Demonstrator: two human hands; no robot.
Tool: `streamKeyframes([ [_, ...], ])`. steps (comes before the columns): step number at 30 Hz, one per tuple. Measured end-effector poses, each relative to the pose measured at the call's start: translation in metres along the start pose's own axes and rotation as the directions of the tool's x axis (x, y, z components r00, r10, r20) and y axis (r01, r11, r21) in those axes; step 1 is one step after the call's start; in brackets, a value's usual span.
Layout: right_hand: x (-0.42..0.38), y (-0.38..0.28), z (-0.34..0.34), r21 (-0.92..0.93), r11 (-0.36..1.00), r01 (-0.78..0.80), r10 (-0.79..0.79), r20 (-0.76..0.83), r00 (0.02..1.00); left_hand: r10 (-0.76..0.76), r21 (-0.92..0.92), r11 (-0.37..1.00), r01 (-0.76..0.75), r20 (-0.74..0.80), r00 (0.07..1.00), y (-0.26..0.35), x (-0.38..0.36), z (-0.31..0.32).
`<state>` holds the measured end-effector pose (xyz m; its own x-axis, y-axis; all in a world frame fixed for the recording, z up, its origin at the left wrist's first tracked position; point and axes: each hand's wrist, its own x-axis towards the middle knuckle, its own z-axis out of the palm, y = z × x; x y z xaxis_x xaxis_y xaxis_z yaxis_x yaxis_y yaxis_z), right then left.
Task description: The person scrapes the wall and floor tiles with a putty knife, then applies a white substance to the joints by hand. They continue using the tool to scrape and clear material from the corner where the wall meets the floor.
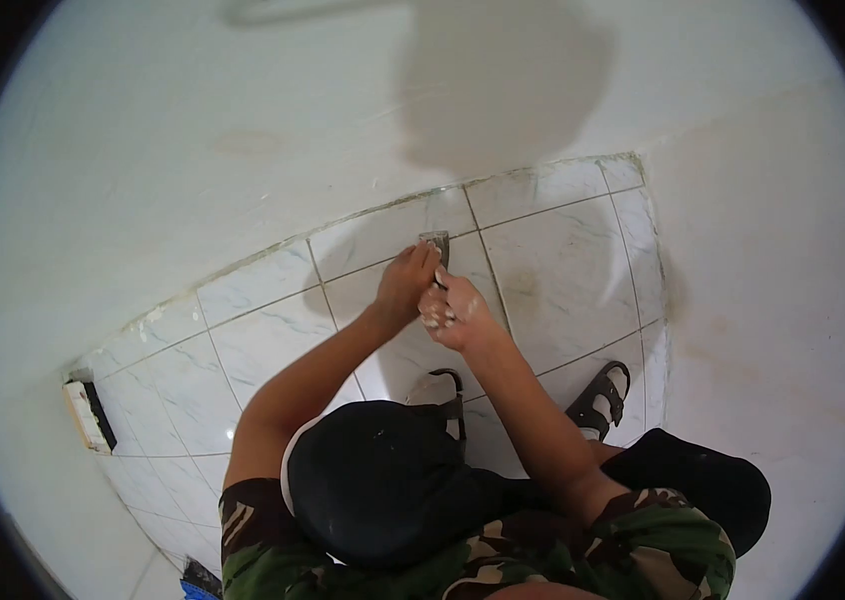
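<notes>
My right hand [456,312], spotted with whitish material, is wrapped round the handle of a putty knife [439,240]. The knife's flat grey blade points away from me toward the foot of the wall, over the white tiles. Close against it on the left, my left hand [409,281] has its fingers pressed together at the blade. Part of the knife is hidden by both hands. Under them lies the tiled floor [563,260] with dark joint lines.
A pale wall [243,140] rises ahead, and another wall [763,280] stands on the right. My sandalled foot [603,398] rests on the tiles. A white and black block [93,415] sits at the left corner, with a blue item [198,582] at the lower left.
</notes>
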<state>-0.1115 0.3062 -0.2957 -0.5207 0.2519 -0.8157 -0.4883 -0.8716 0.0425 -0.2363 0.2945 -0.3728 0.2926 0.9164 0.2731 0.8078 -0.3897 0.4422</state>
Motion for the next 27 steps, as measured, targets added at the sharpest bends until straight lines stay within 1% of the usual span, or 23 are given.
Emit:
streamKeyframes([
  [1,0.000,-0.004,-0.005,0.010,1.000,0.008,-0.008,-0.003,1.000,0.010,-0.007,1.000,-0.010,0.005,1.000,0.003,0.001,0.007],
  [3,0.003,-0.013,-0.011,-0.093,0.996,-0.015,0.007,-0.084,0.996,0.042,0.089,0.995,-0.039,-0.035,0.998,0.005,0.005,0.017],
  [4,0.007,-0.019,-0.010,-0.083,0.996,-0.018,0.011,-0.088,0.996,0.043,0.084,0.996,-0.041,-0.025,0.999,0.001,0.013,0.016],
  [6,0.023,-0.042,0.001,-0.009,0.999,-0.043,0.043,0.025,0.999,-0.029,-0.024,0.999,0.029,-0.018,0.999,-0.011,0.038,0.009],
  [7,0.025,-0.044,0.004,-0.002,0.999,-0.041,0.041,0.027,0.999,-0.024,-0.023,0.999,0.023,-0.013,1.000,-0.011,0.043,0.000],
  [9,0.027,-0.049,0.007,0.099,0.995,-0.018,0.013,0.054,0.998,-0.107,-0.152,0.980,0.127,0.132,0.985,-0.007,0.053,-0.011],
  [10,0.020,-0.042,0.003,0.095,0.995,-0.011,0.006,0.054,0.999,-0.103,-0.155,0.980,0.122,0.125,0.987,-0.006,0.047,-0.005],
  [12,0.007,-0.025,-0.006,0.056,0.998,0.010,-0.011,0.021,1.000,0.050,0.023,0.998,-0.052,0.067,0.996,-0.004,0.032,0.009],
  [13,0.010,-0.030,-0.004,0.051,0.999,0.013,-0.015,0.022,1.000,0.051,0.024,0.998,-0.053,0.061,0.997,-0.008,0.035,0.014],
  [15,0.016,-0.041,-0.001,0.004,1.000,0.018,-0.018,-0.025,1.000,0.077,0.008,0.997,-0.077,-0.060,0.995,-0.014,0.040,0.021],
  [16,0.017,-0.046,0.001,0.017,1.000,0.011,-0.011,-0.034,0.999,0.041,-0.028,0.999,-0.042,-0.043,0.998,-0.020,0.055,0.019],
  [17,0.021,-0.058,0.009,0.110,0.994,0.002,-0.001,-0.005,1.000,0.043,-0.028,0.999,-0.044,-0.037,0.998,-0.019,0.060,0.015],
  [18,0.024,-0.069,0.017,0.188,0.982,-0.003,-0.003,0.033,0.999,-0.020,-0.088,0.996,0.021,0.005,1.000,-0.019,0.071,0.006],
  [19,0.021,-0.064,0.015,0.186,0.982,-0.003,-0.003,0.029,1.000,-0.090,-0.156,0.983,0.098,0.059,0.994,-0.015,0.074,0.003],
  [20,0.014,-0.054,0.009,0.164,0.986,0.026,-0.030,0.024,0.999,-0.049,-0.120,0.991,0.058,0.072,0.996,-0.013,0.069,0.003],
  [21,0.010,-0.051,0.008,0.132,0.989,0.065,-0.070,0.034,0.997,-0.040,-0.118,0.992,0.046,0.060,0.997,-0.012,0.066,0.009],
  [22,0.005,-0.049,0.003,0.125,0.989,0.074,-0.079,0.038,0.996,0.001,-0.076,0.997,0.003,0.052,0.999,-0.005,0.057,0.018],
  [24,-0.005,-0.049,-0.013,0.063,0.998,0.028,-0.029,0.017,0.999,0.069,-0.005,0.998,-0.069,0.032,0.997,0.005,0.050,0.028],
  [25,-0.001,-0.058,-0.014,0.069,0.997,0.038,-0.040,0.022,0.999,0.082,-0.004,0.997,-0.082,0.032,0.996,0.005,0.058,0.030],
  [27,0.008,-0.074,-0.012,0.041,0.996,0.079,-0.077,-0.042,0.996,0.018,-0.001,1.000,-0.018,0.030,0.999,0.004,0.071,0.032],
])
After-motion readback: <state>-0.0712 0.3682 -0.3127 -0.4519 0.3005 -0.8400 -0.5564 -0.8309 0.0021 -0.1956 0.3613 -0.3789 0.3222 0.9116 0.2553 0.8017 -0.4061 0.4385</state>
